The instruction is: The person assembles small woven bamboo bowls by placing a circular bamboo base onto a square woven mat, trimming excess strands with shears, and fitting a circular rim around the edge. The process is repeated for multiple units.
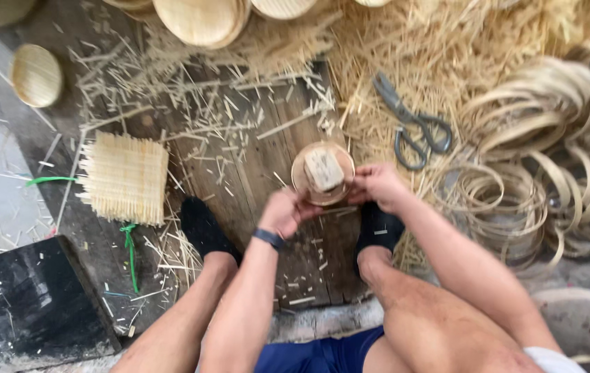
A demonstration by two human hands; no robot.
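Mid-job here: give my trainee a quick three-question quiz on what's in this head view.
1. True or false: both hands, left hand and right hand, touch the small round bamboo hoop with a pale wooden block inside.
2. What lies right of that hoop on the straw: A) grey metal scissors B) a hammer C) a knife?
3. Fill in: the square woven bamboo mat lies on the person's ____ side.

Key: 1 true; 2 A; 3 left.
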